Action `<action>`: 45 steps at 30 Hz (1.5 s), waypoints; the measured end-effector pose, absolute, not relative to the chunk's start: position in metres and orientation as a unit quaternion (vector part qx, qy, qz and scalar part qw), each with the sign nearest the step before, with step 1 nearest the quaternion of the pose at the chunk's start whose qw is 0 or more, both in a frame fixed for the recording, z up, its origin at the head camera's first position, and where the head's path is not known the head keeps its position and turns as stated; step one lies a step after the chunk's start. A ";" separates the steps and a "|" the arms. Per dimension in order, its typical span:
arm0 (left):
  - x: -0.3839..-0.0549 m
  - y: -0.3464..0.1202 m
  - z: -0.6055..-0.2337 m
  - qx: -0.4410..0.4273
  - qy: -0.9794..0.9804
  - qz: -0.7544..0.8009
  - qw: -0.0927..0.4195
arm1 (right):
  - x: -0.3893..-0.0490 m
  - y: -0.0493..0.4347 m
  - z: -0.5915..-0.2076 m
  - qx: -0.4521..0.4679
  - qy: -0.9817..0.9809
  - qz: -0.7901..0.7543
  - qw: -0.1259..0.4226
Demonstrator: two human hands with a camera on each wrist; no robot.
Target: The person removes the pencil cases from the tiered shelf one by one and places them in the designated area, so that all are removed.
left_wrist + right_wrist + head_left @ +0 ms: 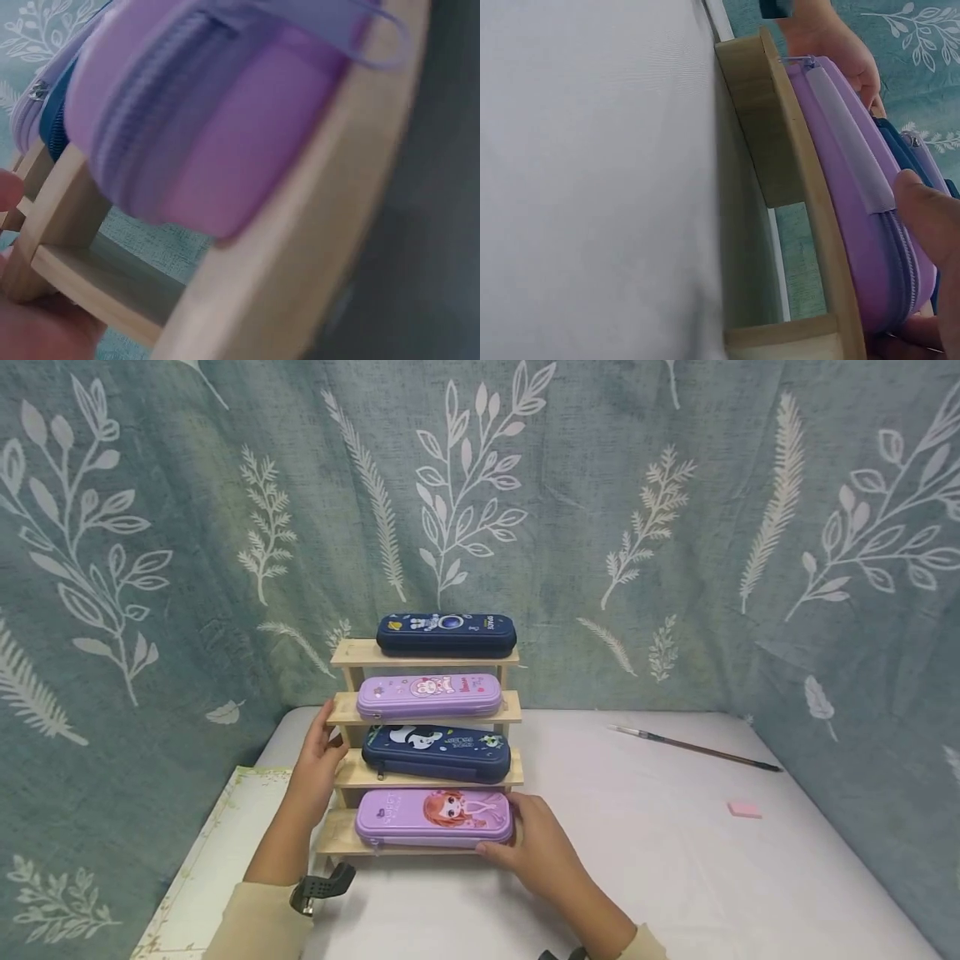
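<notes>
A stepped wooden rack [340,833] carries one pencil case on each tier. On the bottom tier lies a purple pencil case [397,818] with a red-haired girl printed on it. My right hand [534,839] grips its right end, and in the right wrist view the thumb [930,217] presses near its zipper. My left hand [318,764] holds the rack's left side near the middle tiers; the left wrist view shows the fingers around a wooden upright [56,202]. Above are a dark blue panda case [442,756], a lilac case [405,696] and a dark blue space case [450,639].
At the right of the white-covered table [637,877] lie a paintbrush [697,747] and a small pink block [745,810]. A pale sheet with a leafy border [217,843] is at the left. Patterned curtain [555,527] hangs behind and at both sides.
</notes>
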State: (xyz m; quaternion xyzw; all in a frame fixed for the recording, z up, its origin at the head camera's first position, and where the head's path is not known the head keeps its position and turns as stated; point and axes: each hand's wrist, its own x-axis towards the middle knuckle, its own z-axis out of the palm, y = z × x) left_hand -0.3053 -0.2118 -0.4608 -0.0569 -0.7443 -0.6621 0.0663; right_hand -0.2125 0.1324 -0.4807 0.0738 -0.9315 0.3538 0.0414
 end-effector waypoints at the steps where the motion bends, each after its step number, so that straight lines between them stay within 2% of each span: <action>1: -0.304 -0.211 -0.463 -0.058 -0.741 -0.665 0.068 | -0.213 0.132 -0.481 0.068 -0.930 0.359 0.043; 9: -0.299 -0.210 -0.475 -0.054 -0.689 -0.719 0.078 | -0.214 0.127 -0.489 0.066 -0.920 0.382 0.055; 16: -0.300 -0.208 -0.481 -0.053 -0.641 -0.764 0.053 | -0.213 0.127 -0.489 0.057 -0.919 0.385 0.067; 24: -0.299 -0.208 -0.483 -0.044 -0.646 -0.760 0.049 | -0.213 0.132 -0.492 0.049 -0.906 0.416 0.065; 40: -0.300 -0.210 -0.483 -0.043 -0.652 -0.756 0.050 | -0.221 0.163 -0.490 0.075 -0.839 0.538 -0.029; 45: -0.303 -0.209 -0.486 -0.049 -0.639 -0.766 0.051 | -0.221 0.177 -0.486 0.074 -0.834 0.545 -0.044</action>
